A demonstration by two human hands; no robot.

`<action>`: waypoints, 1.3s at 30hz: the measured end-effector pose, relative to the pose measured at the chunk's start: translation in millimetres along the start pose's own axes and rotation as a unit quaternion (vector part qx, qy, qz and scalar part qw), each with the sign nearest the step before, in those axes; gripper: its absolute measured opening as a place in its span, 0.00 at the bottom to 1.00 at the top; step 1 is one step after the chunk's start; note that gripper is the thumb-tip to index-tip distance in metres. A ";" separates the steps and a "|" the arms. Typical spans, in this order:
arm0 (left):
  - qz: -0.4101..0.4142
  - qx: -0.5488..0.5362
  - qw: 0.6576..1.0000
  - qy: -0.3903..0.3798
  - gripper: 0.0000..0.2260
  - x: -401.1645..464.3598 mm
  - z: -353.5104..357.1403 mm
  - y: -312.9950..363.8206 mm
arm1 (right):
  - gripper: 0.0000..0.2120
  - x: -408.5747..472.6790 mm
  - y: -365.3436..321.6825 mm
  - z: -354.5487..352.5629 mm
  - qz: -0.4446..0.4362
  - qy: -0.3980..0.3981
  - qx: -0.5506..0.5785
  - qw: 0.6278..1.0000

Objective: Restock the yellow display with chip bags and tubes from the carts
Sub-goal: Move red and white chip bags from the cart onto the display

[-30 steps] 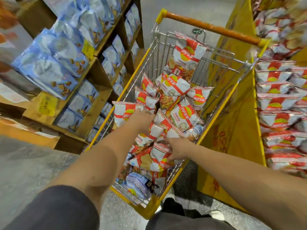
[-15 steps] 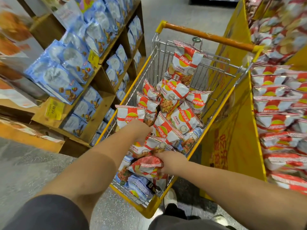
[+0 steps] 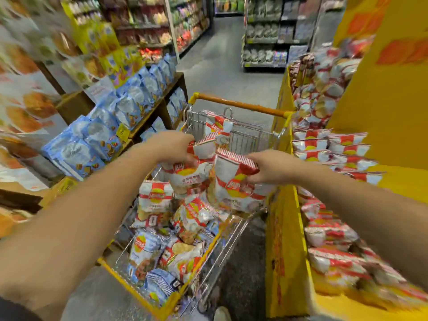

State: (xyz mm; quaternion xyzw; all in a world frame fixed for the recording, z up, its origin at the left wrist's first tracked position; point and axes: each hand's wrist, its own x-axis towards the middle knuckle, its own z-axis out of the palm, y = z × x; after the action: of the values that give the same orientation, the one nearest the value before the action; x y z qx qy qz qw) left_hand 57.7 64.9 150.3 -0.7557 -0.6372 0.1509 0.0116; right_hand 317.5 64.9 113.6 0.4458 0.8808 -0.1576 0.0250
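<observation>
Two chip bags hang above our cart (image 3: 222, 242): our left hand (image 3: 172, 147) grips one (image 3: 187, 172), our right hand (image 3: 268, 167) another (image 3: 234, 186), yellow display (image 3: 284, 205) at three o'clock.

I look down a supermarket aisle with a grey speckled floor (image 3: 220, 66) running away ahead. On my left stand wooden shelves (image 3: 148, 112) stacked with pale blue snack bags (image 3: 97, 135), a yellow price tag (image 3: 122, 131) hanging from one edge. Farther off, tall dark shelving (image 3: 266, 38) full of packaged goods lines both sides. The lighting is even and indoor; the edges blur.
</observation>
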 end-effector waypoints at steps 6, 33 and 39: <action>0.069 0.036 0.995 0.058 0.26 -8.9 -57.8 120.8 | 0.16 -127.5 85.0 -46.6 0.091 0.017 0.032 0.995; 0.304 0.052 0.951 -0.019 0.24 -54.2 27.0 448.6 | 0.15 -367.1 257.1 53.7 0.199 -0.174 -0.066 0.962; 0.299 0.076 0.951 -0.034 0.20 -50.1 71.5 463.3 | 0.13 -365.7 264.2 96.9 0.172 -0.169 -0.046 0.969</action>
State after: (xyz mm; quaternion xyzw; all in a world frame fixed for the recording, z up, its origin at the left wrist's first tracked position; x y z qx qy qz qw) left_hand 477.7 -82.9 -4.4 -0.9029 -0.3687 0.2210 0.0016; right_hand 737.6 -102.3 21.7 0.5559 0.7803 -0.1827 0.2207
